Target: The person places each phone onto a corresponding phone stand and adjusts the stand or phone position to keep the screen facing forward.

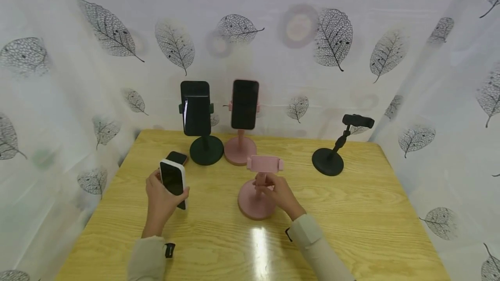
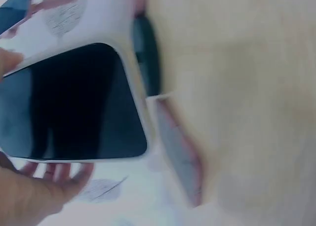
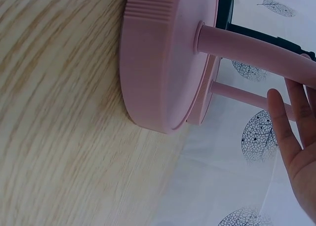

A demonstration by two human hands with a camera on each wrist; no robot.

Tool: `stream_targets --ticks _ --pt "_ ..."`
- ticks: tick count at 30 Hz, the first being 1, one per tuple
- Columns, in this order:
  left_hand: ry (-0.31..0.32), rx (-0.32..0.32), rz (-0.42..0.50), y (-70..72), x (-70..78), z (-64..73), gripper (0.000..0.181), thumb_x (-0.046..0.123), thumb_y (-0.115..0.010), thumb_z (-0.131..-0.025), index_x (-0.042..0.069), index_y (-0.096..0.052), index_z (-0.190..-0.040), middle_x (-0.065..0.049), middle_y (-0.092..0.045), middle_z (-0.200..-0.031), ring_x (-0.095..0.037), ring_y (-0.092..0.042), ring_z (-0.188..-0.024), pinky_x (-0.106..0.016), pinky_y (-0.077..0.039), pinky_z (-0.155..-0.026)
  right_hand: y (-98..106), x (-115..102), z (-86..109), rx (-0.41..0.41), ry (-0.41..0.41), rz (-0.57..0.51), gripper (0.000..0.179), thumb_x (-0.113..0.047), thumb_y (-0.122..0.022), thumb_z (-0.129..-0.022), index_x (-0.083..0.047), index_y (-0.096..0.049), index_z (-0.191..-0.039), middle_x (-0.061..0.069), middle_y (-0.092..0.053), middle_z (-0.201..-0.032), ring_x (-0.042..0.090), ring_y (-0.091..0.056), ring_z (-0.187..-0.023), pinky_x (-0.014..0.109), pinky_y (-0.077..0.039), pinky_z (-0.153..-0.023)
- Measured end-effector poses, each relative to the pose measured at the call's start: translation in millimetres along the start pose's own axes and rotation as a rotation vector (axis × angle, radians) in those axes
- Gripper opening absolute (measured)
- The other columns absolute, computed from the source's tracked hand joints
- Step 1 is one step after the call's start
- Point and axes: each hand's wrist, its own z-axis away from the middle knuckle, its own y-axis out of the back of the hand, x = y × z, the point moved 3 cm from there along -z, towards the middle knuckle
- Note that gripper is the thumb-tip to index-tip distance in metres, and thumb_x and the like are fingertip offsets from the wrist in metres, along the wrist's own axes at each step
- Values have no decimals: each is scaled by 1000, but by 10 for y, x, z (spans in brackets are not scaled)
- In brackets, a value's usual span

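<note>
My left hand (image 1: 163, 200) holds a smartphone (image 1: 171, 178) with a white edge, tilted upright above the table. In the left wrist view the dark screen of this smartphone (image 2: 84, 107) faces the camera, with fingers (image 2: 71, 179) along its lower edge. Around the stem of an empty pink phone stand (image 1: 265, 164) curl the fingers of my right hand (image 1: 280, 192). The right wrist view shows the round base of that pink stand (image 3: 148, 72) on the table. Just behind the held smartphone, another phone (image 1: 177, 157) with a reddish edge lies flat.
At the back left, a dark green stand (image 1: 207, 155) and a second pink stand (image 1: 241, 153) each carry a phone. A black stand (image 1: 329, 164) with a tilted head is at the back right. A leaf-patterned curtain (image 1: 273, 64) surrounds the wooden table (image 1: 351, 229).
</note>
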Motion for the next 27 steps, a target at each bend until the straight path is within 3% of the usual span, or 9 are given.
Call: stream_targets --ticks 5,9,15,19,24,27 --pt "-41 -24 21 -191 -126 10 86 13 -80 -69 -9 -26 -132 -32 -30 -125 -43 -36 -111 -58 -38 -92 -2 12 -4 -10 -8 -19 19 -8 -62 -89 -3 -62 -107 14 -71 -104 28 -67 -94 31 -53 -83" --pt "-36 -59 6 -255 -172 21 85 14 -79 -70 -11 -27 -133 -32 -30 -125 -42 -35 -109 -59 -39 -90 11 7 3 -10 -18 -25 19 -14 -63 -89 -9 -63 -107 9 -71 -105 24 -67 -95 28 -52 -84" --pt "6 -107 -13 -290 -182 32 84 13 -74 -73 -12 -23 -134 -33 -26 -127 -43 -33 -111 -60 -39 -91 32 -8 6 -7 3 -30 19 -14 -63 -89 -9 -63 -107 9 -72 -104 24 -68 -94 29 -52 -83" --pt "-1 -106 -7 -302 -187 30 83 12 -75 -75 -13 -22 -134 -34 -26 -127 -44 -33 -112 -62 -37 -92 32 -7 0 -4 11 -39 20 -15 -63 -89 -8 -62 -108 9 -72 -103 25 -68 -94 29 -52 -83" --pt "-11 -112 -3 -310 -196 24 84 22 -76 -77 -10 -25 -135 -31 -31 -126 -41 -39 -108 -58 -40 -91 21 11 -1 -14 -7 -49 23 -16 -63 -89 -6 -61 -110 9 -71 -105 25 -67 -95 29 -52 -84" --pt "14 -166 19 -295 -107 28 82 31 -74 -79 -7 -28 -136 -27 -36 -125 -37 -45 -105 -53 -44 -87 19 11 1 -13 -21 -47 24 -14 -63 -89 -4 -61 -110 11 -71 -106 26 -67 -96 31 -52 -84"
